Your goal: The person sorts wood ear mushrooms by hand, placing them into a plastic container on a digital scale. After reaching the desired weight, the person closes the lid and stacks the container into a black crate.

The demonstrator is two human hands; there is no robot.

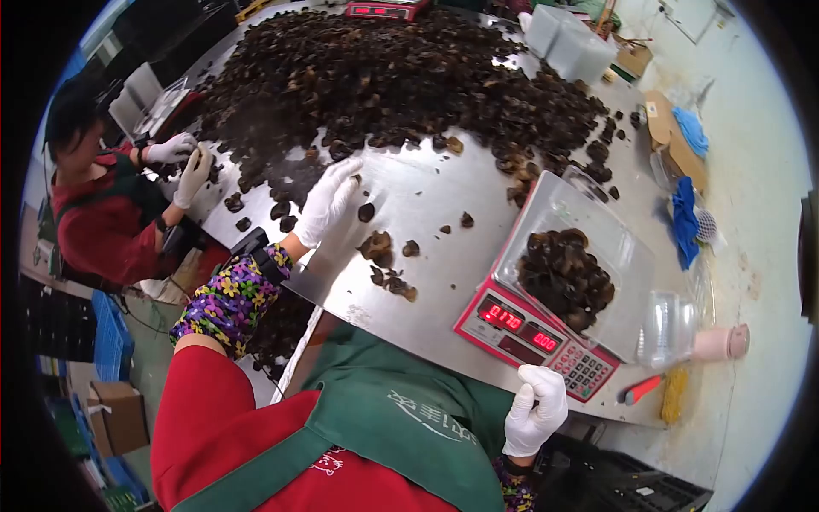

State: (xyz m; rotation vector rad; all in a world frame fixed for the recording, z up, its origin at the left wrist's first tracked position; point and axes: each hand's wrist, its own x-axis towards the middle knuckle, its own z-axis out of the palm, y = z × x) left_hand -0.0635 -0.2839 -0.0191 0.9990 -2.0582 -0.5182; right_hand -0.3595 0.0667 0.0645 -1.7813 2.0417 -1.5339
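My left hand (328,202), in a white glove, reaches over the metal table with its fingers stretched out. It is at the near edge of a big heap of dark wood ear mushrooms (367,72), and no piece shows in it. Close by its fingertips lies a loose dark piece (366,212). My right hand (536,411), also gloved, is curled with thumb and fingers together, and nothing shows in it. It is by the front edge of a red digital scale (512,328) reading 0.170. On the scale, a clear plastic container (631,252) holds a portion of mushrooms (567,277).
On the left a co-worker (111,205) in white gloves handles pieces at the table (426,183). Clear containers (570,44) are stacked at the far right. Nearer are a blue cloth (685,224), a pink bottle (721,343) and a red-handled tool (643,390).
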